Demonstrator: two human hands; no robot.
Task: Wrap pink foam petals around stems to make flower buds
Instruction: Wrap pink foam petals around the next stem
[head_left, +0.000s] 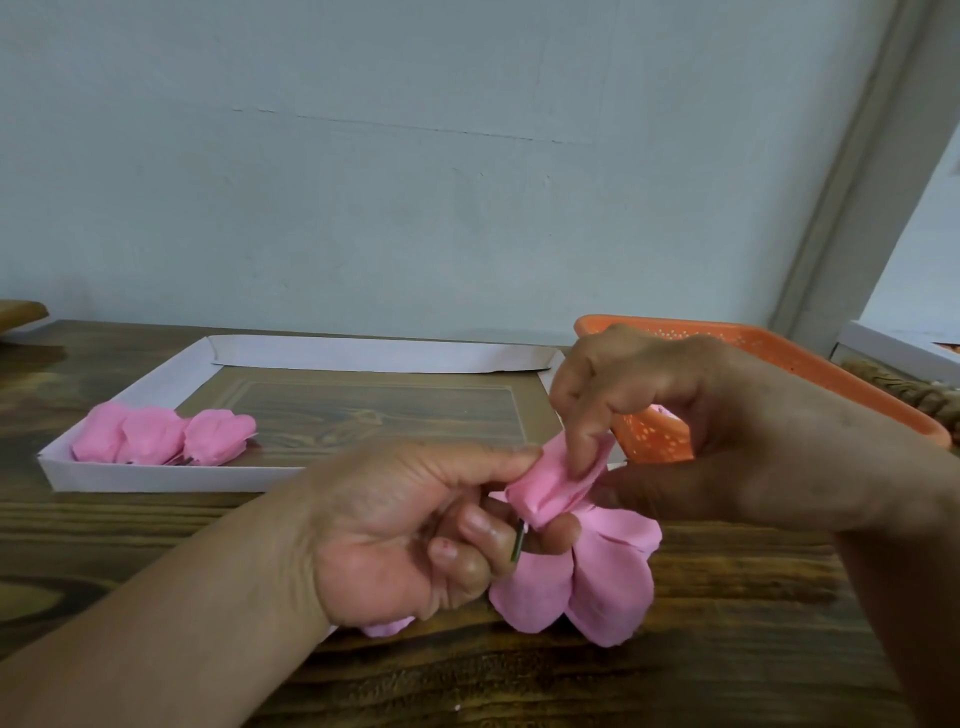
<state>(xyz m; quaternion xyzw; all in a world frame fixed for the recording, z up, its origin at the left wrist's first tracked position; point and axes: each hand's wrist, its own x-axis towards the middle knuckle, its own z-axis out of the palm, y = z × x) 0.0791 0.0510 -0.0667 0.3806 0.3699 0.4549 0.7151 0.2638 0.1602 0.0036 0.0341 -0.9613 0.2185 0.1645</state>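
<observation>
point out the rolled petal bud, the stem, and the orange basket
rolled petal bud (551, 491), head view, middle of the roll
stem (518, 543), head view, bare shaft below the bud
orange basket (810, 358), head view, right rim

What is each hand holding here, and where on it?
Left hand pinches the bud at its base, by the stem. Right hand grips the bud's upper petal edge.

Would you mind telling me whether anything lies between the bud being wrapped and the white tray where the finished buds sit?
Nothing visible blocks it. The bud, held by both hands, sits just right of the white tray; finished buds fill only its left corner.
</observation>
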